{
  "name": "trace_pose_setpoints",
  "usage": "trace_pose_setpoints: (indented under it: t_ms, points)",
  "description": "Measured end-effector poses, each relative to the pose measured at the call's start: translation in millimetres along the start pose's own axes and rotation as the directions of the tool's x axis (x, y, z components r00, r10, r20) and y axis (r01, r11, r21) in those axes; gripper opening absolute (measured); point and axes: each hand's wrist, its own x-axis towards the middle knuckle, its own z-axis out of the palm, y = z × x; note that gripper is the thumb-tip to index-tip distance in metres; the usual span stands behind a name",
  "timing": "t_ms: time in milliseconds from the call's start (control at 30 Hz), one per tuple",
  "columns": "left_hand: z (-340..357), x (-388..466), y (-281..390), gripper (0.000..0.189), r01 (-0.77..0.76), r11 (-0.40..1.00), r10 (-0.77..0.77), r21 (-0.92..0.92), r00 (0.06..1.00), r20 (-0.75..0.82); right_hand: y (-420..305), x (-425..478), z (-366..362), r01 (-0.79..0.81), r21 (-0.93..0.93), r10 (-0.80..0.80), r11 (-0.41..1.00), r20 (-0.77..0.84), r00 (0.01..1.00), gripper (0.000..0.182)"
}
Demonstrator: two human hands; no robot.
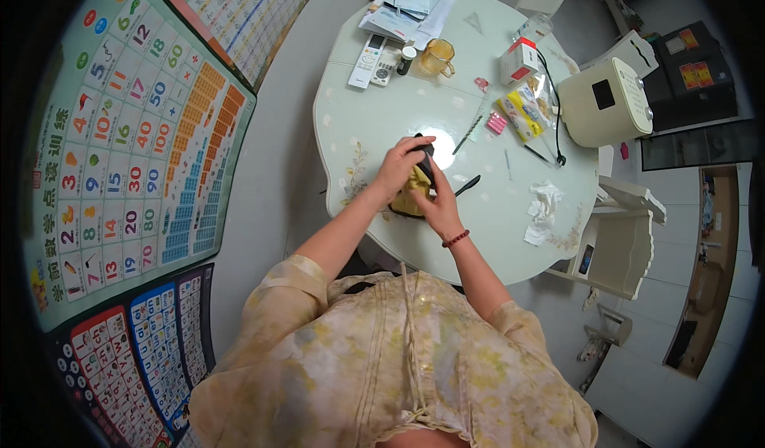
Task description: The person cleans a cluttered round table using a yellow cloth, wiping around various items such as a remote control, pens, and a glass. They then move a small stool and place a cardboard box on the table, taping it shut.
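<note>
Close to the near edge of the table, my left hand [399, 166] and my right hand [441, 201] hold a soft yellow-and-black item [409, 201] between them. It looks like a small pouch, though my fingers cover much of it. Its dark upper part [426, 160] lies under my left fingers, while my right hand grips the side. A black pen-like object [468, 185] rests on the table just right of my right hand. Farther up lies a dark twisted stick [467, 135], beside a clear ruler [482, 116].
The pale table [382, 113] has a wavy rim. Remotes [367, 60], a glass mug [437, 57], a small dark bottle [407, 59] and papers [409, 5] occupy its far left. Rightward are a red-and-white box [519, 62], yellow packet [522, 112], cream appliance [605, 102] and crumpled tissue [542, 212].
</note>
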Motion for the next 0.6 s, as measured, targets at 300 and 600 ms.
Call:
trace_pose_setpoints:
  t_ms: [300, 600]
  points:
    - [-70, 30, 35, 0.037, 0.099, 0.992, -0.080, 0.081, 0.974, -0.212, -10, 116, -27, 0.206, -0.205, -0.218, 0.957, -0.033, 0.975, 0.043]
    - [-133, 36, -43, 0.038, 0.210, 0.974, -0.171, 0.092, 0.933, -0.317, 72, 156, 22, 0.151, -0.683, -0.259, 0.715, -0.058, 0.964, 0.038]
